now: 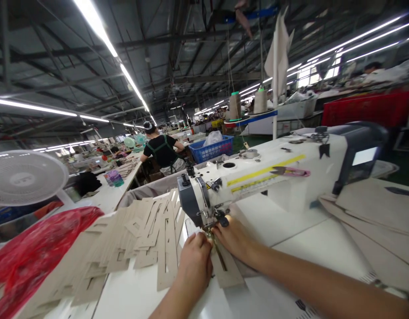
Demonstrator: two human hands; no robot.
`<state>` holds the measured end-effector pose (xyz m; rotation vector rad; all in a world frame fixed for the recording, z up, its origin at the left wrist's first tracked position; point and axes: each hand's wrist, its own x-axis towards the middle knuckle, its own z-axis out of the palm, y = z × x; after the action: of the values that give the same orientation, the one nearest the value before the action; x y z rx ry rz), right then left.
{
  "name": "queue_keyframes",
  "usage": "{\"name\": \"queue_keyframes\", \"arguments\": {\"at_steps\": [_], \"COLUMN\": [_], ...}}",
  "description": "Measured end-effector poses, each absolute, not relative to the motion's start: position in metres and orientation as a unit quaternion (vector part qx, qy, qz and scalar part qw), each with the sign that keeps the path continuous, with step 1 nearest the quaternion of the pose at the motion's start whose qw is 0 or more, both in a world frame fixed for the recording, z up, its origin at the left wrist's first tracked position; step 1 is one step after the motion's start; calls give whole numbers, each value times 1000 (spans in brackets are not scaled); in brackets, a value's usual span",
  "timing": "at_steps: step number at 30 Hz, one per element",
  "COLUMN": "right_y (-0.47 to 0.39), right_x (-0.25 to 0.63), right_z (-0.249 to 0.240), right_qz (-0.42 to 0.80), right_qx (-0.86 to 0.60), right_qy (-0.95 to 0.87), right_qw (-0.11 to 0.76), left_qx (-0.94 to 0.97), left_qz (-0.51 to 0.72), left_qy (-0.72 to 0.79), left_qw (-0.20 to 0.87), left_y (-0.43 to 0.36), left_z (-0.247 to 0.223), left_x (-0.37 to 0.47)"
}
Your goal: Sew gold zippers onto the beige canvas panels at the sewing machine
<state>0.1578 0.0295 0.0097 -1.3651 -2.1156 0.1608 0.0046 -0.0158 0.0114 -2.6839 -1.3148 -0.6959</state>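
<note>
A white sewing machine (277, 177) stands before me, its needle and presser foot low over a beige slotted panel (231, 278). A dark strip with a brassy sheen, perhaps a zipper, runs along the panel's slot. Left of the needle, my left hand (195, 259) is closed, fingers curled at the panel's edge near the presser foot. My right hand (235, 237) lies on the other side, fingers stretched toward the needle and resting by the panel; the machine head partly hides them. Many matching slotted panels (167, 248) are fanned out left of my hands.
Red plastic wrapping (51, 248) and a white fan (23, 177) are at left. Larger beige pieces (383, 217) lie right. Pink-handled thread snips (292, 171) rest on the machine arm. A co-worker (162, 148) sits ahead near a blue crate (212, 150). Thread cones (260, 102) stand behind.
</note>
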Motion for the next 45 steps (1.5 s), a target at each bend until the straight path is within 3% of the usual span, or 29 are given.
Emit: {"name": "queue_keyframes", "arguments": {"at_steps": [8, 15, 23, 28, 33, 39, 42, 45], "right_y": [-26, -58, -46, -33, -19, 5, -4, -24], "right_x": [178, 193, 191, 187, 191, 191, 189, 187], "right_z": [15, 13, 2, 1, 21, 63, 58, 24], "right_qz": [66, 104, 62, 72, 160, 251, 223, 76], "right_qx": [-401, -372, -332, -332, -329, -429, -412, -364], "right_qy": [-870, -904, -911, -919, -897, -844, -861, -899], "right_qw": [279, 181, 237, 202, 249, 203, 195, 233], "left_qx": [-858, -859, -871, -883, -886, -830, -840, -866], "left_qz": [-198, -276, -252, -224, -221, -189, -183, -185], "left_qy": [-472, -431, -420, -412, -406, -524, -511, -462], "left_qw": [39, 6, 30, 34, -29, -6, -1, 38], "left_y": [-33, -43, -38, -28, -31, -24, -25, -35], "left_z": [12, 2, 7, 10, 22, 40, 34, 20], "left_x": [8, 9, 9, 3, 0, 7, 8, 8]}}
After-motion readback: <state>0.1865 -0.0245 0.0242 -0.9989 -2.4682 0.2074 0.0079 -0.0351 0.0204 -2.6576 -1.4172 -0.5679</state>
